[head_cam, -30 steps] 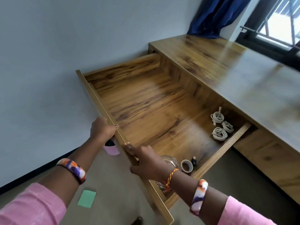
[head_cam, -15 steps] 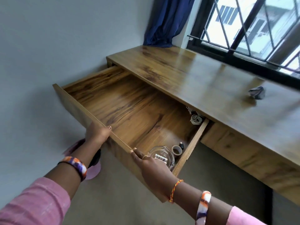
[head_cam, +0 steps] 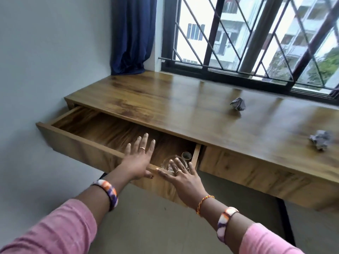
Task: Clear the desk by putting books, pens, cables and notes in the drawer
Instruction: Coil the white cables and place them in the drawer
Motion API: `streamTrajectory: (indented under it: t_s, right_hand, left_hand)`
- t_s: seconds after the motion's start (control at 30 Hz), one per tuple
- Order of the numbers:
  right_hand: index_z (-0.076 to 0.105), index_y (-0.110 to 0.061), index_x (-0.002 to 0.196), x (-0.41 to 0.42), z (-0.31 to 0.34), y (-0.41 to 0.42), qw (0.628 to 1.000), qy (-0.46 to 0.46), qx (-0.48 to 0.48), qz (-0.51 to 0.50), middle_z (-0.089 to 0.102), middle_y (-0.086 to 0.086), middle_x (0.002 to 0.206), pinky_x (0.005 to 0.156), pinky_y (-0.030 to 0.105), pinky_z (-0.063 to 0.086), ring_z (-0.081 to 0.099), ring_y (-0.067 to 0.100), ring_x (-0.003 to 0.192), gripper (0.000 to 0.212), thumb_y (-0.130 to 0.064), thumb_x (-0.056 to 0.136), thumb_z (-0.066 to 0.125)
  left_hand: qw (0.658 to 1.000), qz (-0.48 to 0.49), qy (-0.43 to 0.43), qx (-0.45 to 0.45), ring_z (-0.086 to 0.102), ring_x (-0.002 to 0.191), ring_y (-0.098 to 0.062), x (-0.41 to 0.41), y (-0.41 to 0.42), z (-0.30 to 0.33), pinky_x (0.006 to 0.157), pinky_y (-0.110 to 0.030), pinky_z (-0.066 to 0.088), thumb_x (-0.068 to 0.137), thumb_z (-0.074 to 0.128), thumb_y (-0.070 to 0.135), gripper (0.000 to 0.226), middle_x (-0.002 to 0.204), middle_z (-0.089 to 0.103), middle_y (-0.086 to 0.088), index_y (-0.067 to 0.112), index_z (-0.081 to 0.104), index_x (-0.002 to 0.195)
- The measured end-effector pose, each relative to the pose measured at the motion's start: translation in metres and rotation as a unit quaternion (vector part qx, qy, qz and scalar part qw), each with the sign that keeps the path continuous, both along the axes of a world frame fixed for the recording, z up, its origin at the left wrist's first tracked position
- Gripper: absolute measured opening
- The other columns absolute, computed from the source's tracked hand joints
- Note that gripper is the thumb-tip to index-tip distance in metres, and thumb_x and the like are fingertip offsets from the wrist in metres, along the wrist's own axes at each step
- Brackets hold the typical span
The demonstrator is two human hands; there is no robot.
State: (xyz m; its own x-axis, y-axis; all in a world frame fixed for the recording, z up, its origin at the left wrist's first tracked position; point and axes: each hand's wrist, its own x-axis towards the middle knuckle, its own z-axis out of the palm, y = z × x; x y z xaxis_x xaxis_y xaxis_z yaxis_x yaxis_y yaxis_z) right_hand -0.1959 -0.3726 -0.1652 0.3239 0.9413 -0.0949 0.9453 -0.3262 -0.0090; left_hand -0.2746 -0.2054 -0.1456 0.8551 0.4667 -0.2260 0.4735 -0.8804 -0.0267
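You see a desk (head_cam: 165, 99) of grained wood with a smooth, faintly glossy top; the drawer (head_cam: 88, 143) at centre left shows the same wood. Two crumpled paper balls (head_cam: 238, 104) at right look matt and rough. The curtain (head_cam: 132, 33) at upper centre is soft cloth.

Both hands (head_cam: 138, 160) outstretched, fingers spread
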Motion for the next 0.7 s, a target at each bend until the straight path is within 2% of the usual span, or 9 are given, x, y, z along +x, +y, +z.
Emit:
streamTrajectory:
  t_s: [0.13, 0.2, 0.3, 0.4, 0.5, 0.6, 0.7]
  right_hand:
    - [0.002, -0.044, 0.145, 0.019, -0.004, 0.011, 0.999, 0.001, 0.024, -0.037, -0.012, 0.014, 0.156, 0.111, 0.056, -0.011, -0.027, 0.027, 0.137, 0.073, -0.005, 0.093, 0.036]
    - [-0.01, -0.041, 0.144, 0.03, -0.007, 0.018, 0.994, 0.021, 0.038, -0.097, -0.021, 0.012, 0.154, 0.11, 0.057, -0.013, -0.035, 0.026, 0.132, 0.077, -0.016, 0.095, 0.043]
    - [-0.028, -0.032, 0.138, 0.051, -0.006, 0.027, 0.983, 0.049, 0.033, -0.174, -0.033, 0.007, 0.149, 0.11, 0.056, -0.015, -0.04, 0.022, 0.128, 0.097, -0.038, 0.088, 0.055]
    - [-0.029, -0.026, 0.139, 0.071, -0.001, 0.032, 0.974, 0.062, 0.029, -0.214, -0.04, 0.001, 0.141, 0.109, 0.055, -0.019, -0.042, 0.019, 0.126, 0.111, -0.049, 0.078, 0.061]
    - [-0.02, -0.02, 0.145, 0.081, 0.001, 0.039, 0.974, 0.057, 0.012, -0.219, -0.032, 0.003, 0.15, 0.11, 0.055, -0.019, -0.038, 0.019, 0.131, 0.112, -0.05, 0.076, 0.063]
    - [-0.016, -0.018, 0.146, 0.087, 0.002, 0.047, 0.973, 0.066, 0.005, -0.221, -0.02, 0.004, 0.156, 0.11, 0.052, -0.018, -0.026, 0.02, 0.14, 0.111, -0.046, 0.076, 0.066]
    - [-0.008, -0.014, 0.148, 0.089, 0.003, 0.05, 0.976, 0.04, 0.035, -0.211, -0.005, 0.008, 0.158, 0.114, 0.046, -0.01, -0.01, 0.022, 0.145, 0.107, -0.04, 0.077, 0.068]
  left_hand:
    - [0.995, -0.05, 0.052, 0.066, -0.03, 0.138, -0.031, 0.049, 0.012, 0.012, 0.116, -0.051, -0.006, 0.066, 0.077, 0.044, 0.133, 0.145, -0.041, -0.014, 0.015, -0.028, 0.142]
    - [0.993, -0.056, 0.074, 0.076, -0.03, 0.137, -0.031, 0.064, 0.02, 0.013, 0.116, -0.05, -0.007, 0.059, 0.081, 0.045, 0.141, 0.144, -0.042, -0.014, 0.014, -0.03, 0.141]
    - [0.99, -0.072, 0.089, 0.085, -0.03, 0.137, -0.03, 0.079, 0.025, 0.012, 0.116, -0.049, -0.007, 0.055, 0.083, 0.047, 0.146, 0.145, -0.04, -0.013, 0.012, -0.03, 0.141]
    - [0.991, -0.074, 0.089, 0.07, -0.029, 0.138, -0.027, 0.09, 0.036, 0.011, 0.116, -0.046, -0.009, 0.053, 0.081, 0.052, 0.148, 0.147, -0.038, -0.009, 0.012, -0.031, 0.14]
    - [0.993, -0.072, 0.083, 0.046, -0.025, 0.141, -0.022, 0.096, 0.05, 0.009, 0.115, -0.043, -0.011, 0.051, 0.079, 0.06, 0.148, 0.152, -0.03, -0.007, 0.011, -0.026, 0.143]
    - [0.993, -0.081, 0.067, 0.047, -0.017, 0.143, -0.021, 0.101, 0.056, 0.007, 0.115, -0.04, -0.011, 0.051, 0.077, 0.063, 0.143, 0.156, -0.018, -0.007, 0.01, -0.017, 0.146]
    - [0.994, -0.09, 0.026, 0.053, -0.001, 0.145, -0.023, 0.104, 0.056, 0.009, 0.118, -0.038, -0.001, 0.05, 0.078, 0.062, 0.134, 0.157, 0.0, -0.007, 0.012, 0.0, 0.148]
